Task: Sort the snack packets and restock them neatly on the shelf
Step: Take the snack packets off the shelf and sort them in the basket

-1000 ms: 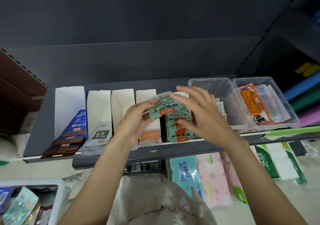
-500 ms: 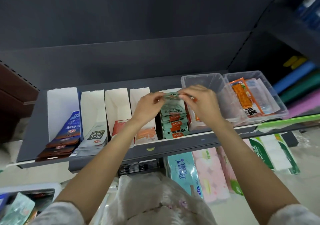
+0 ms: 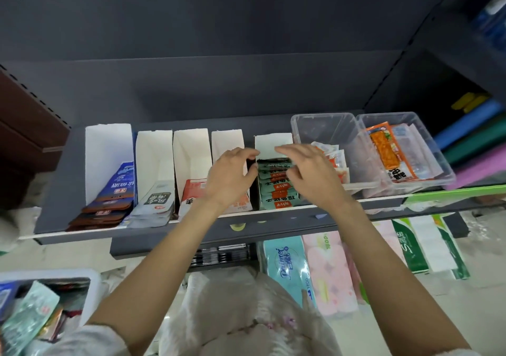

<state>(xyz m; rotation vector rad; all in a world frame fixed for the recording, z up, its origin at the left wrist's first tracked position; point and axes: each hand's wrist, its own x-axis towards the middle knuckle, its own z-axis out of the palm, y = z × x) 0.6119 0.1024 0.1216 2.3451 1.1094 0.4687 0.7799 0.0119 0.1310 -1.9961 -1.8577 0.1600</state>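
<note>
A row of green snack packets [image 3: 276,190] stands overlapped in the fifth white paper tray [image 3: 272,143] on the grey shelf [image 3: 273,223]. My left hand [image 3: 231,176] and my right hand [image 3: 312,176] meet at the back of that row. Each pinches one end of the rearmost green packet [image 3: 273,161], which sits low in the tray behind the others. Most of that packet is hidden by my fingers. Trays to the left hold blue and brown packets [image 3: 109,199], grey-white packets [image 3: 156,203], a red-white packet [image 3: 193,188] and an orange packet [image 3: 243,203].
Two clear plastic bins stand right of the trays: one [image 3: 323,127] with small orange-white sachets, one [image 3: 440,173] with orange packets. A white basket [image 3: 94,280] of mixed packets sits low left. Tissue packs [image 3: 287,262] lie under the shelf.
Both hands carried the green packet from above the stack down and back into the tray, setting it behind the other green packets. The view shifted slightly.
</note>
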